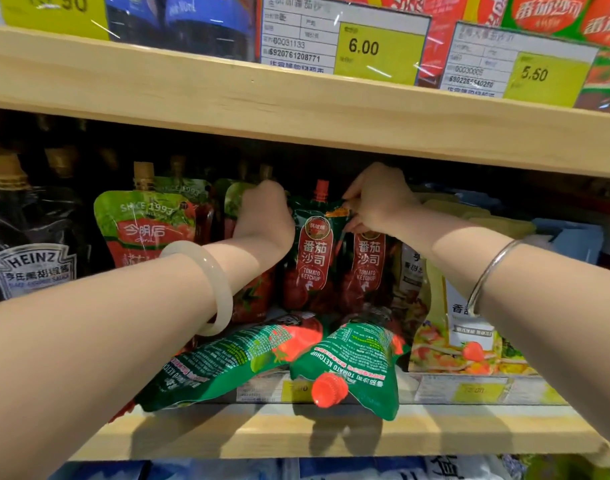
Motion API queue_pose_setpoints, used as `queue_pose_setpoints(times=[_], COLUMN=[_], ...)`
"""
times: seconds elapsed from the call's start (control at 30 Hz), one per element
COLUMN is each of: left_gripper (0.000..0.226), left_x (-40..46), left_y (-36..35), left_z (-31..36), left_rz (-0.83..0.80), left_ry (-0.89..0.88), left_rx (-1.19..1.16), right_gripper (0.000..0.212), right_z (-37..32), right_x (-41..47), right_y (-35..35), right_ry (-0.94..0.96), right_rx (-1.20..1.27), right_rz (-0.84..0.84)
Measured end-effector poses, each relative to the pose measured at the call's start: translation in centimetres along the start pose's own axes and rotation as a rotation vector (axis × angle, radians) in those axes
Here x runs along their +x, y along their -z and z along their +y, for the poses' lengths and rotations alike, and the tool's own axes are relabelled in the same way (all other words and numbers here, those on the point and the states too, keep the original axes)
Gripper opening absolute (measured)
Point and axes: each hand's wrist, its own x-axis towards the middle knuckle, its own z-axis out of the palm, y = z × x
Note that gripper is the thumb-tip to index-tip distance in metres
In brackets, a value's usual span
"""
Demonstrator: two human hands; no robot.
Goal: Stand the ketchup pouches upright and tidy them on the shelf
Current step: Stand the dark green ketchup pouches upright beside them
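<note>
Two dark green and red ketchup pouches stand upright at the middle of the shelf. My left hand (pixel 263 209) grips the top left edge of the left standing pouch (pixel 312 258), and my right hand (pixel 379 199) pinches its top right corner. The second standing pouch (pixel 367 265) is right beside it, partly under my right wrist. Two more pouches lie flat at the shelf front: one (pixel 227 362) on its side pointing left, the other (pixel 359 362) with its red cap (pixel 329 389) hanging over the shelf edge.
Lighter green pouches (pixel 147 223) stand to the left, with black Heinz pouches (pixel 29 251) beyond them. Yellow salad dressing pouches (pixel 449 327) stand at the right. The upper shelf board (pixel 296 109) hangs low over my hands. Price tags (pixel 476 389) line the lower shelf edge.
</note>
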Motion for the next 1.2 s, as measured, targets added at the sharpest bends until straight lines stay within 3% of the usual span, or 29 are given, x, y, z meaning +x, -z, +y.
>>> queue_pose_setpoints(times=[0.07,0.17,0.23,0.37,0.53,0.67,0.87,0.97,1.1,1.2], left_gripper=[0.015,0.023,0.011,0.022,0.017,0.02,0.017,0.027,0.059,0.049], left_x=[-0.1,-0.3,-0.7,-1.5,-3.6,-5.5,-8.2,-9.7,-11.3,-11.5], left_y=[-0.4,-0.3,0.2,1.4,3.6,5.0,7.5,8.0,7.5,6.6], left_z=[-0.3,-0.7,-0.7,-0.8,-0.2,1.2,1.8,1.8,1.4,0.8], left_rz=[-0.019,-0.071,-0.076,-0.101,-0.291,-0.398,-0.596,-0.708,-0.884,-0.843], left_ry=[-0.006,-0.026,-0.023,-0.025,-0.053,-0.211,-0.369,-0.367,-0.327,-0.397], left_rx=[0.011,0.008,0.028,0.086,0.201,0.314,0.422,0.529,0.763,0.865], right_gripper=[0.028,0.034,0.033,0.037,0.042,0.037,0.028,0.027,0.041,0.035], right_z=[0.3,0.6,0.4,0.0,-0.7,0.2,2.2,2.2,1.2,0.9], right_x=[0.0,0.1,-0.2,-1.0,-4.1,-8.6,-15.1,-18.0,-20.9,-21.2], right_y=[-0.1,-0.1,0.1,0.5,2.4,3.9,4.4,4.0,3.3,2.3], right_ry=[0.011,0.032,0.072,0.1,0.158,0.177,0.196,0.2,0.239,0.357], right_rx=[0.013,-0.036,-0.081,-0.115,-0.194,-0.258,-0.281,-0.281,-0.349,-0.475], right_rz=[-0.01,-0.011,-0.002,-0.007,-0.075,-0.184,-0.205,-0.248,-0.308,-0.245])
